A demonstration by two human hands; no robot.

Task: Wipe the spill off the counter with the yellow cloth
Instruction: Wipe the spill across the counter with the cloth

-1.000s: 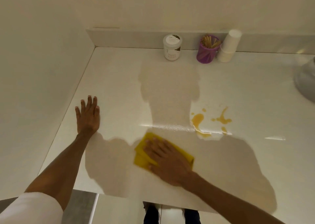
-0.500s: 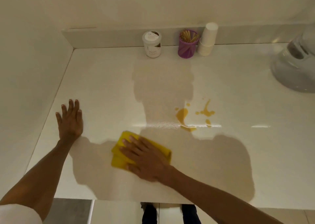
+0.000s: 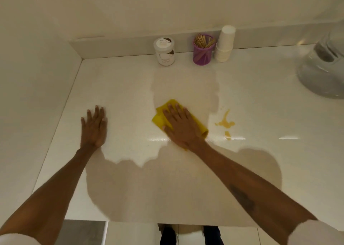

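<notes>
Folded yellow cloth (image 3: 198, 126) lying flat on the glossy white counter (image 3: 121, 88), just left of the amber liquid spill (image 3: 225, 122) (not yet touching what remains). Pinned under the right hand (image 3: 180, 128), fingers spread and palm down, probably for even pressure while sliding. Left hand (image 3: 94, 127) open and flat on bare counter well to the left, likely for bracing. Far back: white lidded jar (image 3: 164, 51), purple holder of wooden sticks (image 3: 203, 50), stacked white paper cups (image 3: 224, 44).

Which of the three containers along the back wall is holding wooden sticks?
The purple cup, the middle one. The white jar to its left is lidded; the white cup stack on its right is upside down.
</notes>
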